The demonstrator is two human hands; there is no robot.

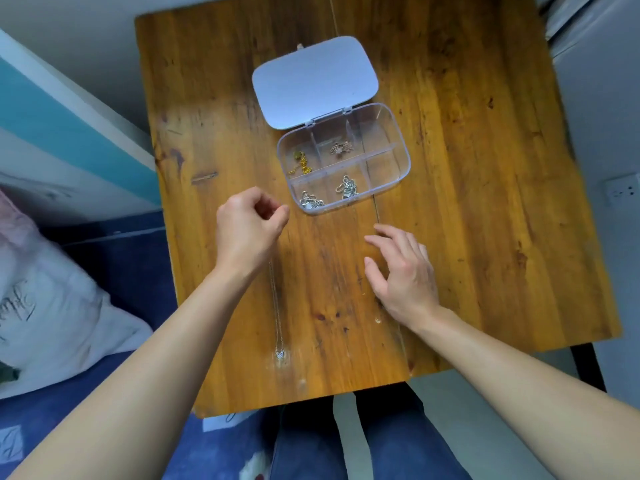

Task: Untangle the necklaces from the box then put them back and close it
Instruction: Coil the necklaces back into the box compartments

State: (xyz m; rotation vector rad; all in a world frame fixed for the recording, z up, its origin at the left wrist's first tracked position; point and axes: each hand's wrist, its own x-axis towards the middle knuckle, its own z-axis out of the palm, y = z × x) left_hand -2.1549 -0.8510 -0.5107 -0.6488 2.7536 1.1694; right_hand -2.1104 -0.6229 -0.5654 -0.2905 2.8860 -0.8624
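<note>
Necklace (277, 306), thin silver chain with pendant, lies stretched along near worktop (467, 202), its far end pinched in curled left hand (247, 225). Right hand (401, 271) hovers spread, holding nothing. Farther: clear compartment box (398, 174), lid (313, 81) open, four bunched necklaces inside.

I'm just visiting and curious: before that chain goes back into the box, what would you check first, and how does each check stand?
1. Lid open, laid flat behind the box: ok.
2. Free compartment: both right-hand cells look empty: ok.
3. Chain straight, no knots: looks ok, too thin to be sure.
4. Left hand pinching the chain's top end: ok.
5. Pendant free on the table, not snagged: ok.
6. Right hand open, holding nothing, ready to help: ok.
</note>
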